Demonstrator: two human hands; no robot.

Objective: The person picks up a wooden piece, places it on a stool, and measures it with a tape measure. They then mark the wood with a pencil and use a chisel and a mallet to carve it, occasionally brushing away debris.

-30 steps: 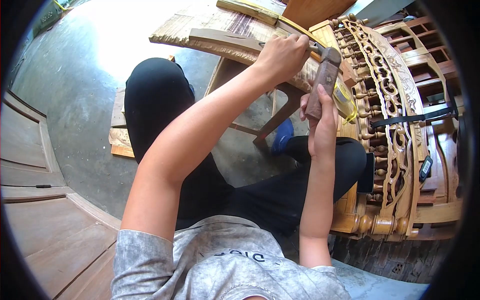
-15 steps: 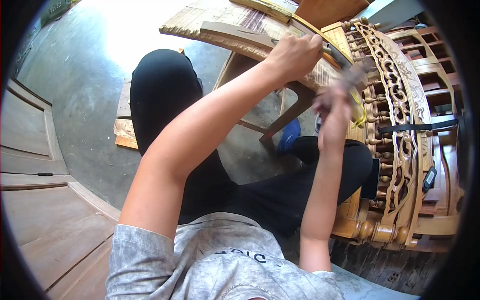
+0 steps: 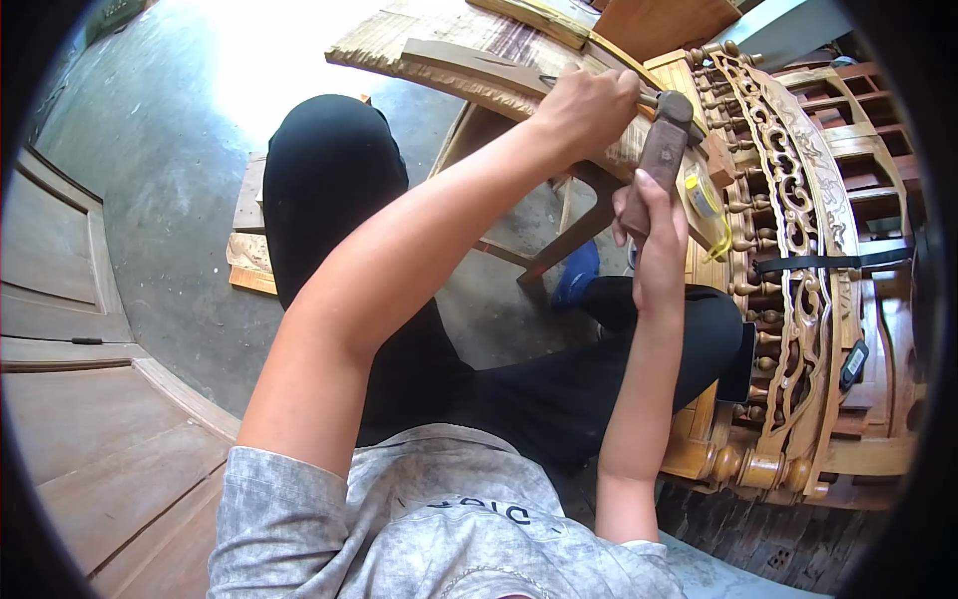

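Note:
My left hand (image 3: 587,112) is closed around a chisel (image 3: 649,100), whose thin blade end shows left of my fingers over a curved brown wooden piece (image 3: 469,67). That piece lies along the edge of a rough wooden board (image 3: 374,40). My right hand (image 3: 654,215) grips a dark wooden mallet (image 3: 662,155) by its lower part. The mallet's rounded upper end is at the chisel's right end; whether they touch is hard to tell.
Carved wooden furniture with turned spindles (image 3: 783,200) stands at the right. A yellow tape item (image 3: 704,195) is near the mallet. A wooden panel (image 3: 110,439) is at the left, and wood blocks (image 3: 249,262) lie on the floor (image 3: 170,200).
The mallet, blurred before, now shows sharply and is up against the right side of my left hand. My left hand has stayed nearly in place.

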